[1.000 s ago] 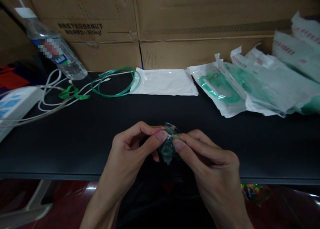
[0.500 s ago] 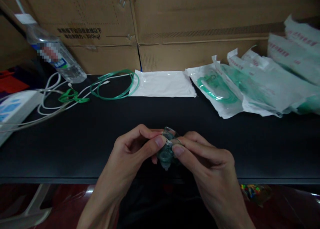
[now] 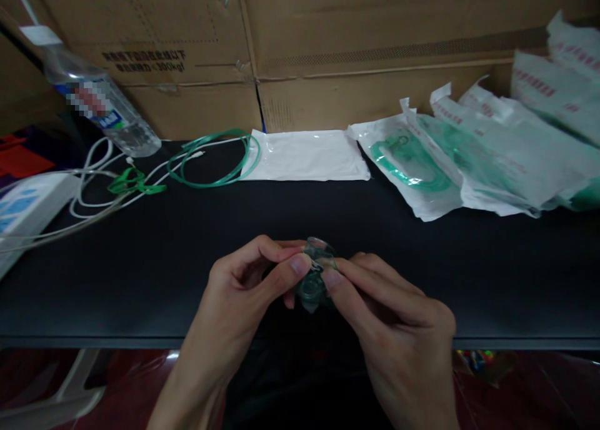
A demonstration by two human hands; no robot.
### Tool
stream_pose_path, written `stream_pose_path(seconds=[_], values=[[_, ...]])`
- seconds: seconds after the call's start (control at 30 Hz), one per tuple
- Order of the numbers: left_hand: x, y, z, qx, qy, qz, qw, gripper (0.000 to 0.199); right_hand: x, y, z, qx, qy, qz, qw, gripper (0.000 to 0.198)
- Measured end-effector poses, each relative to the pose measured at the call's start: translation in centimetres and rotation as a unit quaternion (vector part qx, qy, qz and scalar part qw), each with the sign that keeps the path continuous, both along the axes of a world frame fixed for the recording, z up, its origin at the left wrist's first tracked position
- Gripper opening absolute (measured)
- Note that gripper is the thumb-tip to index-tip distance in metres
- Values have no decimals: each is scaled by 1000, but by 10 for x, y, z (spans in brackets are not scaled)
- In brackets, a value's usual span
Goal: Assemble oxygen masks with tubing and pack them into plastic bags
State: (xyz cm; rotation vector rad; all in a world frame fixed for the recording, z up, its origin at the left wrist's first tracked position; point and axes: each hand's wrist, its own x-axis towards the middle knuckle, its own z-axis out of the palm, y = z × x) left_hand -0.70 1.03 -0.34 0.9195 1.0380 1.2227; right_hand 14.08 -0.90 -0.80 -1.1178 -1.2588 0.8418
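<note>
Between my hands, over the table's near edge, is a small see-through green oxygen mask [image 3: 312, 290]. My left hand [image 3: 248, 286] pinches its left side with thumb and fingers. My right hand [image 3: 398, 317] pinches the mask from the right, thumb close to the left thumb. A thin pale piece, too small to make out, shows between the thumb tips. The fingers cover much of the mask. Beyond the hands, a coil of green tubing [image 3: 213, 184] lies at the back beside a flat white packet [image 3: 307, 156].
Several clear-fronted packets [image 3: 412, 167] with green tubing lean at the back right. A tilted water bottle [image 3: 100, 99], white cables [image 3: 79, 195], a green clip [image 3: 135, 181] and a white box [image 3: 40, 208] are at left. Cardboard [image 3: 375, 17] stands behind the black table [image 3: 117, 280].
Both hands keep their pinch on the mask. My right hand has turned slightly, its knuckles and wrist shifting outward and down. The view has moved a little.
</note>
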Motion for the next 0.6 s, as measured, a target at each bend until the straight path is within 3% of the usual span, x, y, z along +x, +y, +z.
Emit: stream_pose_path(seconds=[0.2, 0.43, 0.6], values=[[0, 0, -2, 9, 31, 6, 999, 19, -5, -1, -3, 65, -9, -38, 997, 33], [2, 0, -3, 6, -5, 0, 1000, 16, -6, 1, -3, 8, -3, -59, 998, 19], [4, 1, -1, 15, -10, 23, 1000, 19, -8, -1, -5, 34, -7, -76, 996, 18]])
